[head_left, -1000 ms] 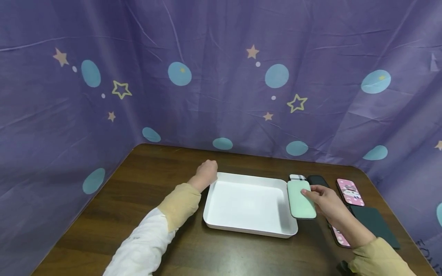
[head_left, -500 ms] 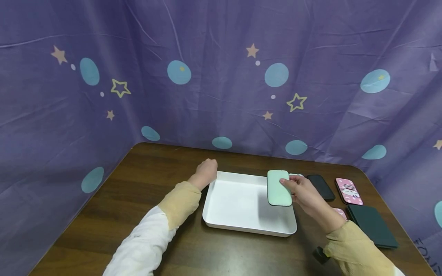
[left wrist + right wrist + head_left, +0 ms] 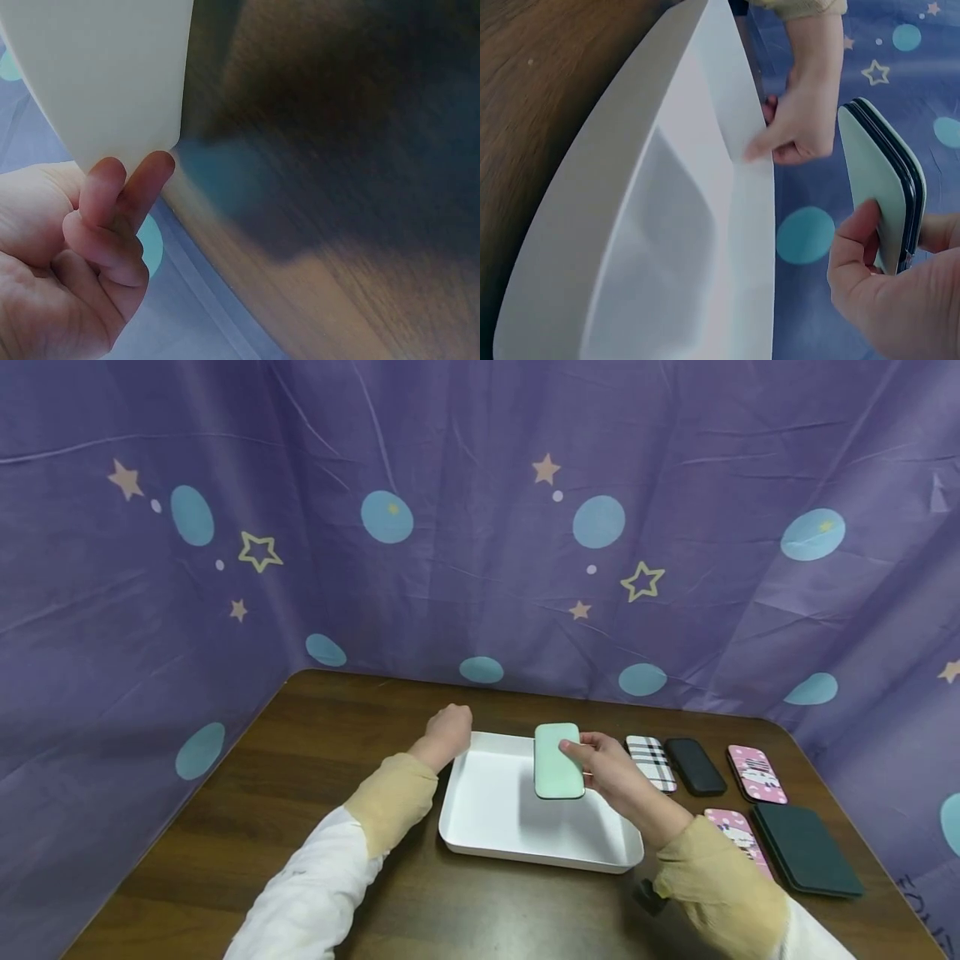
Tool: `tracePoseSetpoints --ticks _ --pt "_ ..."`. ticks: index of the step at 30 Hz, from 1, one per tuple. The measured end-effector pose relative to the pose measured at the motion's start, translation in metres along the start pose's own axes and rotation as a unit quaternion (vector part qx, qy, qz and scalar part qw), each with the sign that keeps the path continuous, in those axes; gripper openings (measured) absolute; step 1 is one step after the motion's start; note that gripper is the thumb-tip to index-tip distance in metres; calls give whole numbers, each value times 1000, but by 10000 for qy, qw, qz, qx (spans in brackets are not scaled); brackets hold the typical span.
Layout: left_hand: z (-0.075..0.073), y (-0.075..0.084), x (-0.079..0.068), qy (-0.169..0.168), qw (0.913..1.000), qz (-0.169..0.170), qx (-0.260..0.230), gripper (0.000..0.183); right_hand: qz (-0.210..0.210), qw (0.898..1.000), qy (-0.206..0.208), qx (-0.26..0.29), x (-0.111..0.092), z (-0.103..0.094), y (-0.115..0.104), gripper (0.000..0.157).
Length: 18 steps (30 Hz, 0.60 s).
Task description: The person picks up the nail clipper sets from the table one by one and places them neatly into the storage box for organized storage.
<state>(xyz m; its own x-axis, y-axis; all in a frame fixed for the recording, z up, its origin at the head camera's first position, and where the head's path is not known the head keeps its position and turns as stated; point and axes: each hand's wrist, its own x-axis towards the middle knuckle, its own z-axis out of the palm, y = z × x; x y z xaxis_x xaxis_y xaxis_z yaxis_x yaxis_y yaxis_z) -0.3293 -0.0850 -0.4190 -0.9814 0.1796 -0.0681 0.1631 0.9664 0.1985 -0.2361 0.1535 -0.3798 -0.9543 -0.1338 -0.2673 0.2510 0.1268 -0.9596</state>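
My right hand point(image 3: 617, 770) holds a mint-green flat case point(image 3: 557, 762) by its right edge, thumb on the front face. The case is up over the white rectangular tray point(image 3: 483, 822). In the right wrist view the case point(image 3: 874, 169) shows two rounded shells with dark edging between them. My left hand point(image 3: 448, 732) grips the tray's far left corner. The right wrist view has that hand's thumb over the rim, while in the left wrist view its curled fingers point(image 3: 105, 191) press the tray's outer side. Only the case's shadow falls on the tray floor.
Right of the tray lie a plaid case point(image 3: 651, 763), a black case point(image 3: 695, 767), two pink patterned cases point(image 3: 757, 774) and a dark green flat folder-like item point(image 3: 808, 850). A purple curtain point(image 3: 480, 527) borders the wooden table point(image 3: 300, 760). Something small and dark point(image 3: 649, 897) shows by the right cuff.
My right hand has carried the mint-green case leftward from the tray's right edge to over its middle. The plaid and pink cases have come into fuller view. My left hand stays at the corner.
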Motion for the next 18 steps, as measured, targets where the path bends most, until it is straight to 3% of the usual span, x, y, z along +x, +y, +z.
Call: tracePoseSetpoints --ticks 18 --pt "-2 3 0 47 9998 -75 169 17 129 9998 -130 118 20 54 7 45"
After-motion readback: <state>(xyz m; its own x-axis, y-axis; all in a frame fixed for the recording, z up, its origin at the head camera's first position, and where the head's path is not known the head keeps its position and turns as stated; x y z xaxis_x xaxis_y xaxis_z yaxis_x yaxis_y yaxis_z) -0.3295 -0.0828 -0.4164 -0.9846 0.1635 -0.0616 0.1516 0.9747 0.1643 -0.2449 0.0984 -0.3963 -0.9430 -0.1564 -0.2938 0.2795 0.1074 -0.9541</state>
